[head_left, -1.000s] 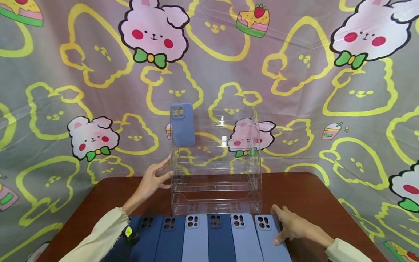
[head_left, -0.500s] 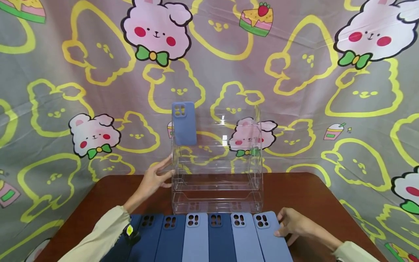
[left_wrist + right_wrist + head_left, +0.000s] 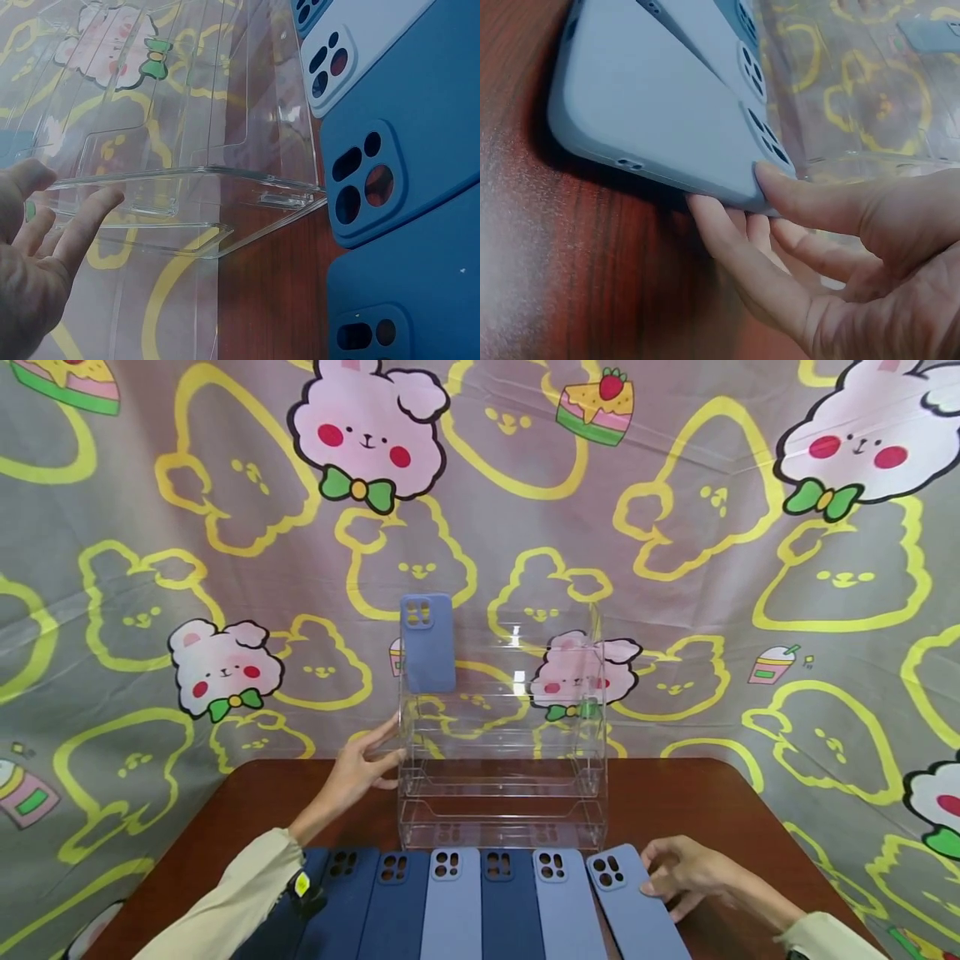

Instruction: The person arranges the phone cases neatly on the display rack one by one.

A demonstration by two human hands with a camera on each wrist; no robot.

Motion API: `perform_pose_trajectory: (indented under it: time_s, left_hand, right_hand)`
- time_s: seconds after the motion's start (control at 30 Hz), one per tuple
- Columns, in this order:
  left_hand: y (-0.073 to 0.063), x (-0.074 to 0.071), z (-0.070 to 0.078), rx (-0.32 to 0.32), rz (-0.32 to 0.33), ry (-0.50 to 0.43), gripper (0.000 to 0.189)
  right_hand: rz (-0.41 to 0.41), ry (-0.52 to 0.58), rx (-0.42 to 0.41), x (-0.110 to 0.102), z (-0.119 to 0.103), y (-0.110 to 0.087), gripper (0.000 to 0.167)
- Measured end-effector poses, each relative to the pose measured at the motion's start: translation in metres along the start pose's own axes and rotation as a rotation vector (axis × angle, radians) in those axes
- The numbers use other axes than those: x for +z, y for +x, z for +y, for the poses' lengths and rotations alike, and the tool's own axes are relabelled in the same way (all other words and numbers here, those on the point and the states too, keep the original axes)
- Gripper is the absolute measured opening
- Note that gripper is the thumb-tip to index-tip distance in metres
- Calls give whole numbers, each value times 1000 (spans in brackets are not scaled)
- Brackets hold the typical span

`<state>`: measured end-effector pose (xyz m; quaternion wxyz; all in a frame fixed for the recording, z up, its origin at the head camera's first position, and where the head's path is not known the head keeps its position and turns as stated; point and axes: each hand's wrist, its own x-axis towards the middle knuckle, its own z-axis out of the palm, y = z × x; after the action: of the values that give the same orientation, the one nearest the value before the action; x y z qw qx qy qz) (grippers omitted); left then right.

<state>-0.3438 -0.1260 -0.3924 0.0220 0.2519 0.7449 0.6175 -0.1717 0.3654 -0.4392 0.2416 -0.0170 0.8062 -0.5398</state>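
My right hand [image 3: 686, 870] pinches the edge of the rightmost light-blue phone case [image 3: 637, 906], thumb on its back and fingers under its side. In the right wrist view that case [image 3: 652, 97] is tilted, its near edge raised off the wood. My left hand [image 3: 363, 768] rests its fingertips against the left side of a clear tiered display rack [image 3: 502, 806]. In the left wrist view the left hand's fingers [image 3: 90, 225] are spread beside the rack's clear edge. One light-blue phone case [image 3: 429, 647] stands upright on the rack's top tier at the left.
A row of dark-blue and light-blue phone cases [image 3: 453, 910] lies along the near side of the brown table [image 3: 675, 802], just before the rack. A patterned cloth [image 3: 675, 568] hangs behind the table. A dark strap [image 3: 303, 897] is on the left wrist.
The right hand has shifted its grip and swung the rightmost case slightly, opening a gap to its neighbour. The left hand stays at the rack. The head view has shifted a little.
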Motion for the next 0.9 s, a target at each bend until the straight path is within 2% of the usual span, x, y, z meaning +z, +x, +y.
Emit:
perform_pose_trajectory:
  time_s: [0.13, 0.3, 0.5, 0.63, 0.77, 0.9]
  left_hand:
    - [0, 0, 1, 5, 0, 3, 69]
    - [5, 1, 3, 15, -10, -2, 69]
    - [7, 1, 4, 20, -22, -9, 68]
    - [3, 0, 1, 12, -24, -10, 68]
    - [0, 0, -1, 3, -10, -1, 69]
    - [-1, -3, 0, 2, -17, -9, 69]
  right_hand:
    - [-63, 41, -14, -4, -5, -2, 25]
    - [-135, 83, -81, -13, -15, -5, 26]
    - [-163, 73, -154, -22, -32, -8, 27]
    - [-92, 32, -183, -26, -50, -8, 32]
    - [43, -29, -216, -28, -73, -8, 39]
    - [168, -89, -294, -30, -98, -7, 43]
